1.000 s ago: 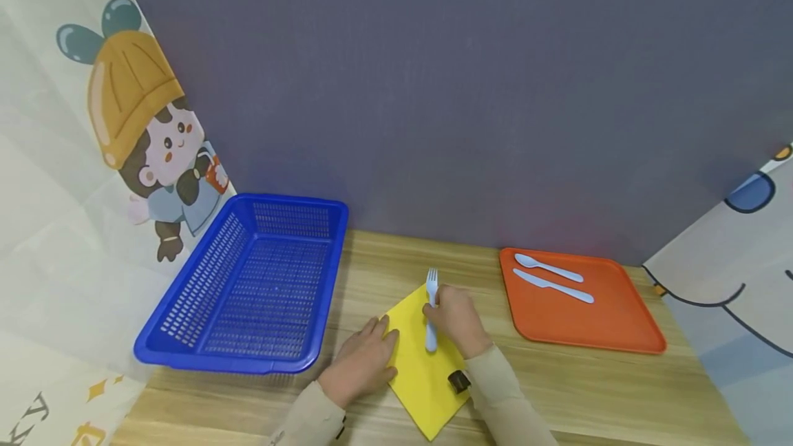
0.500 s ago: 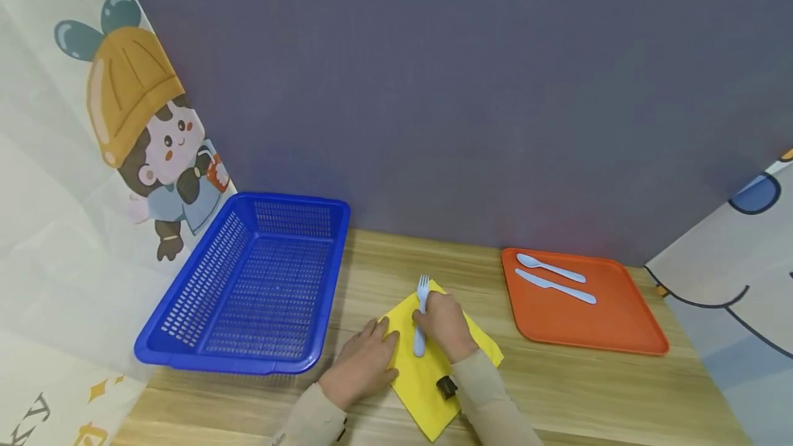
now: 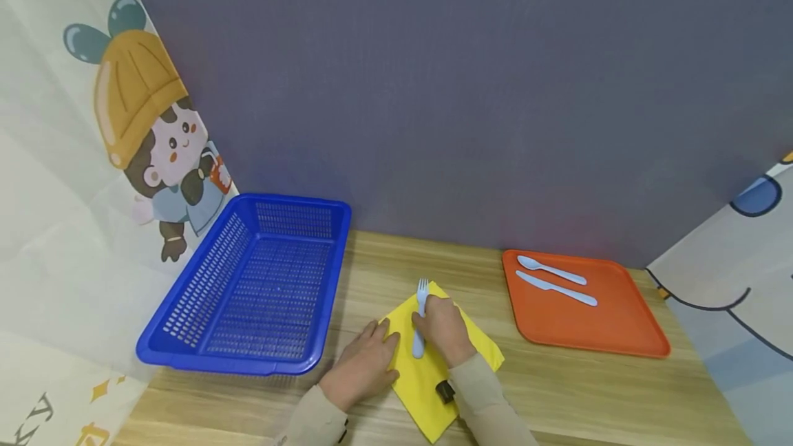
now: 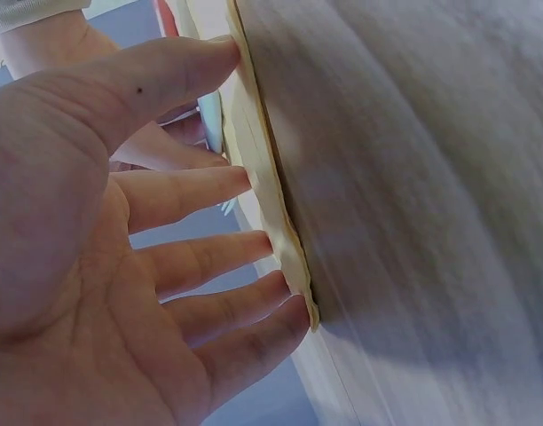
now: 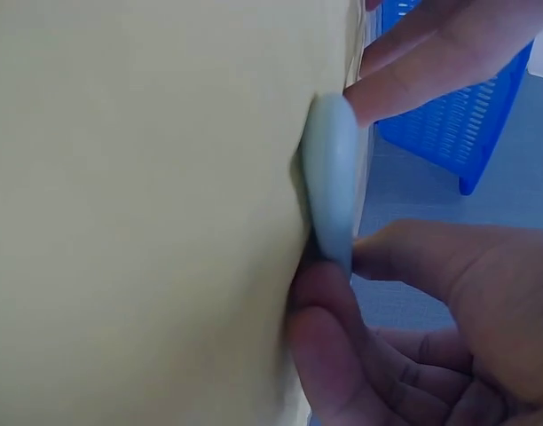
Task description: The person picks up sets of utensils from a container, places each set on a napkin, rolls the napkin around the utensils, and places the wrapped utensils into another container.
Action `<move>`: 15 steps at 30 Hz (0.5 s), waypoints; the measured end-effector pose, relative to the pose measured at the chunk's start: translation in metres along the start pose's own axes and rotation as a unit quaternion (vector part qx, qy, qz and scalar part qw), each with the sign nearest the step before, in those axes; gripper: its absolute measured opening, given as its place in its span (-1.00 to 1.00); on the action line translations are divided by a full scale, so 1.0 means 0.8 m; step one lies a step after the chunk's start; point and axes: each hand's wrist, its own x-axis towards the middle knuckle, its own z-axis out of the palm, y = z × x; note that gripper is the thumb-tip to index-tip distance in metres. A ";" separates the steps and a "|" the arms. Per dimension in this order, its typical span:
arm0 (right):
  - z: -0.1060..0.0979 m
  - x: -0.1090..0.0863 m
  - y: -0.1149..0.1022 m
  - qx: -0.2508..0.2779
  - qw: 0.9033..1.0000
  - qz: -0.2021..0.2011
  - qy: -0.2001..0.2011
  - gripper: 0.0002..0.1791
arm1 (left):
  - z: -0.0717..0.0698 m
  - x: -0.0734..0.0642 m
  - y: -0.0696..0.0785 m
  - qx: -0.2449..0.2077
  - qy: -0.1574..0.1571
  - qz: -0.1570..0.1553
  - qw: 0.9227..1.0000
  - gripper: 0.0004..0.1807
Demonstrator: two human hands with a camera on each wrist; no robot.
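Observation:
In the head view a pale blue fork (image 3: 418, 343) lies along a yellow napkin (image 3: 411, 380), tines pointing away from me. My right hand (image 3: 441, 329) pinches it near the middle. The right wrist view shows the fork's handle end (image 5: 332, 169) against the napkin, with thumb and fingertips gripping beside it. My left hand (image 3: 365, 363) rests on the napkin's left edge. Its fingers (image 4: 200, 262) are spread and nearly straight in the left wrist view, fingertips touching the napkin's edge.
A blue perforated basket (image 3: 328, 308) stands at the left. An orange tray (image 3: 595, 329) sits at the right, bearing a pale blue spoon (image 3: 560, 272) and knife (image 3: 560, 289). Behind the wooden table (image 3: 557, 391) rises a grey partition (image 3: 434, 102). A small dark item (image 3: 445, 391) is by the right cuff.
My right hand and the fork have shifted left and slightly nearer me. A napkin corner now shows out to the right of my right wrist. The left hand stays in place.

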 end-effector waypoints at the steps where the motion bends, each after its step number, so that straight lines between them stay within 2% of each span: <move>1: 0.000 -0.001 0.000 0.001 1.000 -0.002 0.002 -0.62 | 0.000 0.000 0.000 -0.001 0.000 0.000 1.000 -0.32; 15: 0.000 0.000 0.001 -0.004 1.000 -0.008 0.000 -0.61 | 0.003 -0.001 0.000 -0.004 -0.003 -0.011 1.000 -0.31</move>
